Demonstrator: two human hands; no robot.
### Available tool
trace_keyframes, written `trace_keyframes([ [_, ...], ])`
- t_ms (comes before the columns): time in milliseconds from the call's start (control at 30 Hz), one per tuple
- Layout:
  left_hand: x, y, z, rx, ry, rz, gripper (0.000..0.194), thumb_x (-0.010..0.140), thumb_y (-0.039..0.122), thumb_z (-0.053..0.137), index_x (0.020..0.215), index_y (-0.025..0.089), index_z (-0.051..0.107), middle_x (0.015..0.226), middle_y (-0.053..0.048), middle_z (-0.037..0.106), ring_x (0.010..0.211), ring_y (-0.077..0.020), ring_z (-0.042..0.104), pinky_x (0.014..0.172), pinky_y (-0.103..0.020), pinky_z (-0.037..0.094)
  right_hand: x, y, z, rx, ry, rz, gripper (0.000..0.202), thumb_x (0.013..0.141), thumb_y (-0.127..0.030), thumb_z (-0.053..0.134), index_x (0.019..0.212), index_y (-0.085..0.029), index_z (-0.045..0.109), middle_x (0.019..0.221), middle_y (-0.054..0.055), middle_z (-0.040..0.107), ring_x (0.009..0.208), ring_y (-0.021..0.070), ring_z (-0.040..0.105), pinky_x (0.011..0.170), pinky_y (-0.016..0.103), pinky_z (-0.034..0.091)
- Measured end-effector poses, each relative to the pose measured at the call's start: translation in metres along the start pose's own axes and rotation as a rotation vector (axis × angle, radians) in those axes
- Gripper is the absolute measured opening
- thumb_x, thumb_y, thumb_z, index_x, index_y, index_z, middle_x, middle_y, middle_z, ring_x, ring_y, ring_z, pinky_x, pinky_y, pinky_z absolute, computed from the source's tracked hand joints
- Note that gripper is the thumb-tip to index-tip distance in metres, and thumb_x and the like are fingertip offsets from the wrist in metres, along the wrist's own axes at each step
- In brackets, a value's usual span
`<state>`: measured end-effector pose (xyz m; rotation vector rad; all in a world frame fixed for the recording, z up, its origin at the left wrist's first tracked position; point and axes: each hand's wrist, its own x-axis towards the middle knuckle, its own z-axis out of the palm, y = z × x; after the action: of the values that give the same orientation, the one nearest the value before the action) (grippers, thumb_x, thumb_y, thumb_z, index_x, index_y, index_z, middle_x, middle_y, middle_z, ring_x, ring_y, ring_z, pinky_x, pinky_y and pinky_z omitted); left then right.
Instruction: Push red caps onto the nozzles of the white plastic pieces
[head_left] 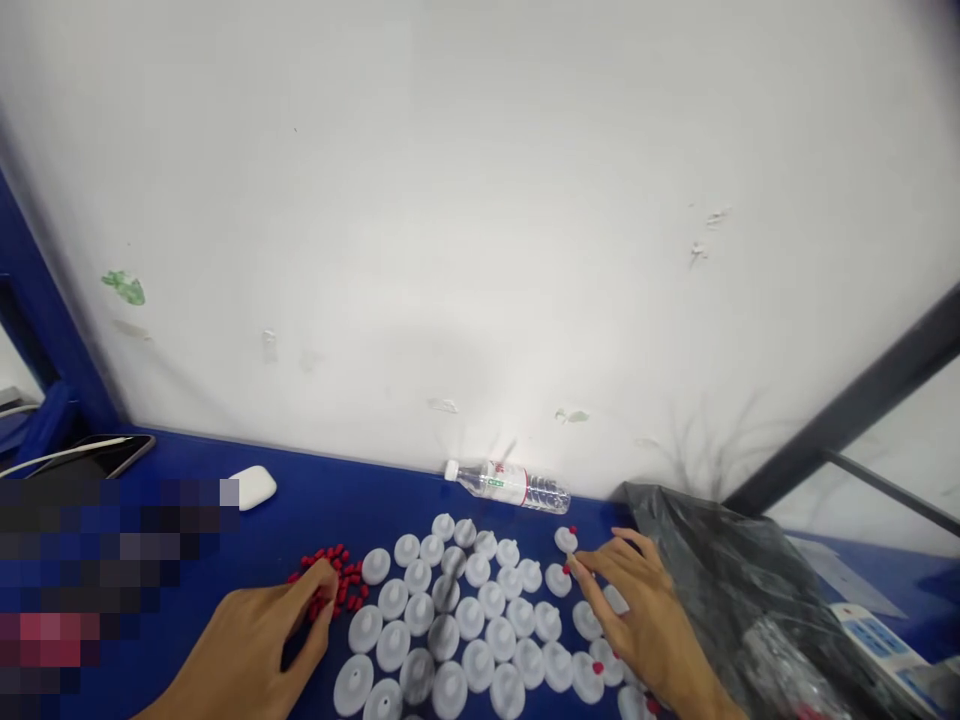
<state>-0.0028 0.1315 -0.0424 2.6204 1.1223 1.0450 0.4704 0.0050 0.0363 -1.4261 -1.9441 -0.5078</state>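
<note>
A person's bare hands work at either end of a spread of white discs (469, 618) on a blue table (315, 480), seen from the wearer's side of the room. The left hand (251, 640) reaches into a loose pile of small red pieces (351, 580), just beside the discs' left edge, its thumb and forefinger drawn close together; the fingers cover the spot between them, so whether they grip a piece cannot be told. Across the spread, the right hand (649, 620) pinches a single red piece (566, 570) between thumb and forefinger, closed on it at the edge of a white disc (556, 582) lying on the table. Another disc (565, 540), just beyond, bears a red piece of its own, as do a few near the right wrist. Most of the others show a pale raised nub at the center.

Behind them, a clear plastic bottle (547, 493) with a white cap lies on its side near the pale wall (450, 250). To the left sit a small white case (256, 487) and, farther off, a phone (131, 452) with a white cable (75, 450) across it. Black plastic sheeting (720, 560) lies crumpled to the right.
</note>
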Motion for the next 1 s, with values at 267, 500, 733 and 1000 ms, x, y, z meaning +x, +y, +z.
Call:
trace_keyframes([
  [267,-0.006,-0.014,0.003,0.115,-0.038,0.11,0.037,0.128,0.031,0.044,0.129,0.033,0.081,0.07,0.002,0.078,0.052,-0.0278,0.075,0.065,-0.043,0.056,0.004,-0.006,0.002,0.022,-0.016,-0.012,0.026,0.124,-0.022,0.067,0.112,-0.034,0.086,0.093,-0.003,0.093,0.071,0.0284,0.088,0.103,0.068,0.08],
  [500,-0.014,-0.036,0.012,0.146,-0.112,0.151,0.04,0.128,0.039,0.05,0.135,0.036,0.088,0.09,-0.001,0.094,0.077,-0.0323,0.09,0.078,-0.044,0.063,0.003,-0.007,0.007,0.041,-0.039,0.005,0.032,0.124,-0.023,0.066,0.112,-0.037,0.092,0.092,-0.002,0.094,0.073,0.029,0.088,0.109,0.066,0.082],
  [733,-0.002,-0.035,0.014,0.057,-0.183,0.131,0.044,0.13,0.031,0.045,0.116,0.034,0.087,0.083,0.002,0.092,0.069,-0.0264,0.089,0.07,-0.04,0.057,0.004,-0.011,0.011,0.015,-0.038,0.055,0.034,0.126,-0.026,0.065,0.101,-0.033,0.087,0.086,-0.005,0.088,0.073,0.0257,0.085,0.114,0.063,0.078],
  [1000,0.01,-0.021,-0.001,-0.053,-0.225,0.12,0.041,0.132,0.032,0.044,0.12,0.033,0.083,0.08,0.005,0.089,0.069,-0.0242,0.088,0.072,-0.034,0.057,0.005,-0.012,0.009,-0.002,-0.035,0.064,0.033,0.127,-0.022,0.063,0.105,-0.029,0.087,0.093,-0.002,0.093,0.081,0.0257,0.086,0.12,0.058,0.07],
])
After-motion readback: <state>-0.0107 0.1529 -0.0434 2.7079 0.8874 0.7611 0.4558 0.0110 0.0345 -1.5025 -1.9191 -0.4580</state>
